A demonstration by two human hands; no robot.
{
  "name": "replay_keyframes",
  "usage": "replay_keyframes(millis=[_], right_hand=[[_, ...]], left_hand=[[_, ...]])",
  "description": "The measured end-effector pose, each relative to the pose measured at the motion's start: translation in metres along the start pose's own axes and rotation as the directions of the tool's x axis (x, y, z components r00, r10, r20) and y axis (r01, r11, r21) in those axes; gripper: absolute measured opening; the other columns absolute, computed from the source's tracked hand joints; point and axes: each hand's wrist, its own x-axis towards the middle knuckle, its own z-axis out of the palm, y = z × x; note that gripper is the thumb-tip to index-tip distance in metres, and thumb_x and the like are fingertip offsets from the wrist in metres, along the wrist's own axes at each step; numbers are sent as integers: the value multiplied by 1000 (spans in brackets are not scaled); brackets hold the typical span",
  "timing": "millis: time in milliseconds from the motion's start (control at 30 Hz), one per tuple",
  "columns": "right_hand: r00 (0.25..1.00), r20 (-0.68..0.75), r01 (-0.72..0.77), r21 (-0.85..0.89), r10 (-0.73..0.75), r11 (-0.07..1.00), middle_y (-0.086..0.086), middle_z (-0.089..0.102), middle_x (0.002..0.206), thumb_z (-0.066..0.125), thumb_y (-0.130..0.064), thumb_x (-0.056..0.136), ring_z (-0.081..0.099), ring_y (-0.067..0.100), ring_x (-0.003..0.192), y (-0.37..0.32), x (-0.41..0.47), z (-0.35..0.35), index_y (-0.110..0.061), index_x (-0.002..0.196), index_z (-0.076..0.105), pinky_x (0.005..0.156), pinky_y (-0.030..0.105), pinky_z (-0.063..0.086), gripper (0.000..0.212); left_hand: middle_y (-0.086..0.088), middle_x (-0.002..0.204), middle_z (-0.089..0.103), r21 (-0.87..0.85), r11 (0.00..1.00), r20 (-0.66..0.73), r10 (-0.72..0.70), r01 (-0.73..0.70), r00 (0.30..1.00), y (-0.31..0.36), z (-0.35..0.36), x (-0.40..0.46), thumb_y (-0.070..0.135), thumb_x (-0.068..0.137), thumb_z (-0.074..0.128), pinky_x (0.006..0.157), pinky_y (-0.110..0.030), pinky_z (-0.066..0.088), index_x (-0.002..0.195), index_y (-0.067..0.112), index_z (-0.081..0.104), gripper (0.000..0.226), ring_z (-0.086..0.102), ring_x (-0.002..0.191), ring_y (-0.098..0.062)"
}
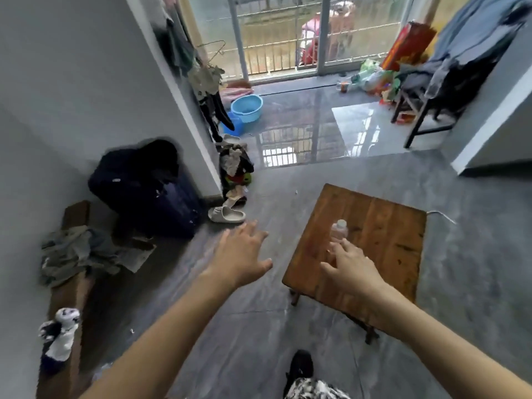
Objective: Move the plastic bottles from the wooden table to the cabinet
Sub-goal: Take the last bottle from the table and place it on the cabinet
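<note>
One clear plastic bottle [339,231] with a white cap stands upright near the middle of the low wooden table [383,226]. My right hand [349,263] reaches over the table's near side, fingers extended, its fingertips just short of the bottle's base. My left hand [240,251] hovers open over the grey floor to the left of the table, fingers spread, holding nothing. No cabinet is in view that I can make out.
A dark suitcase [149,188] stands in the left corner beside a slipper [227,215] and a clothes pile [236,171]. A wooden bench [64,295] with rags runs along the left wall. Blue basins [247,108] and a black chair [431,96] lie farther back near the balcony door.
</note>
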Motion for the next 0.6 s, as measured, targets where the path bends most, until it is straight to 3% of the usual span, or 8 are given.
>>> replay_keyframes(millis=[233,400,600], right_hand=[[977,-45,-205,81,209,975,11,21,165,44,-57,95,19,29,151,55,28,-18,-23,155,28,120,53,23,71],[948,-7,-315,134,319,939,10,18,166,42,-58,95,17,27,152,75,41,-13,-24,156,24,121,50,22,73],[915,21,-402,110,402,909,9,13,167,42,-57,95,14,26,153,93,64,-6,-23,157,21,120,50,19,74]], left_hand=[[-6,169,24,87,979,54,178,-183,982,38,-9,93,58,94,55,123,-49,25,156,26,37,72,30,152,-31],[-6,169,26,84,934,184,328,-348,926,77,6,143,60,94,51,124,-52,25,154,29,38,69,32,151,-31],[-2,169,27,40,895,281,416,-444,865,91,27,215,60,94,47,123,-53,25,154,32,38,67,32,152,-30]])
